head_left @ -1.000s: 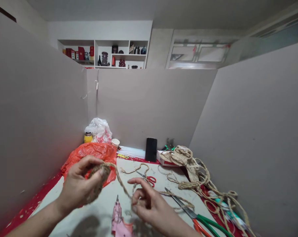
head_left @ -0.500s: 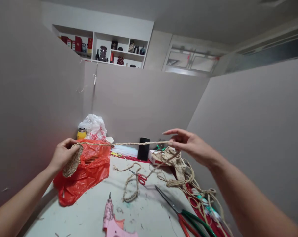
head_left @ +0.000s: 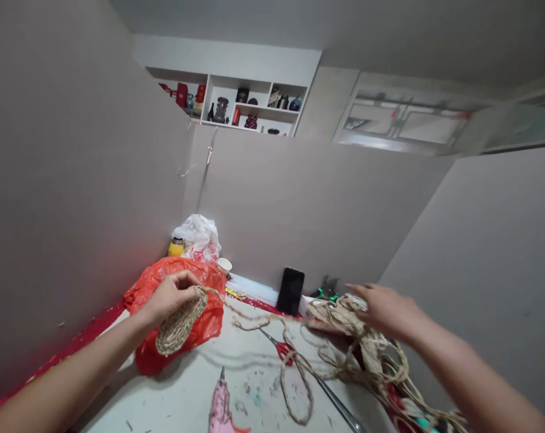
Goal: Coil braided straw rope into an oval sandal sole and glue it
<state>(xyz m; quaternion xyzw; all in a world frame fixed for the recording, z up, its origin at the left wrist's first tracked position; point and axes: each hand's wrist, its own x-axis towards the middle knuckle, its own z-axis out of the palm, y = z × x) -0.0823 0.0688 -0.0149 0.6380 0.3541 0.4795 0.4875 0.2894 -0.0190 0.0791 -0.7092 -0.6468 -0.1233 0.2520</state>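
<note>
My left hand (head_left: 171,296) is closed on a flat coiled disc of jute rope (head_left: 181,322), held on edge over the red plastic bag (head_left: 175,319). A loose strand (head_left: 258,322) runs from the disc across the table toward my right hand (head_left: 383,307). That hand reaches out over the tangled pile of jute rope (head_left: 367,349) at the right, fingers stretched forward; whether it pinches the strand is unclear. A loop of the rope (head_left: 297,391) lies on the white tabletop (head_left: 177,397).
A pink glue gun (head_left: 221,409) lies at the near edge. Red-handled scissors (head_left: 281,347) and long shears (head_left: 340,409) lie mid-table. A black phone (head_left: 290,291) leans on the back partition. A white bag (head_left: 198,237), yellow jar (head_left: 175,246) and paper cup (head_left: 224,265) stand behind the red bag.
Both hands have dropped from holding the strand taut at chest height. My right hand moved down onto the rope pile, and the strand now hangs slack. The view shifted right.
</note>
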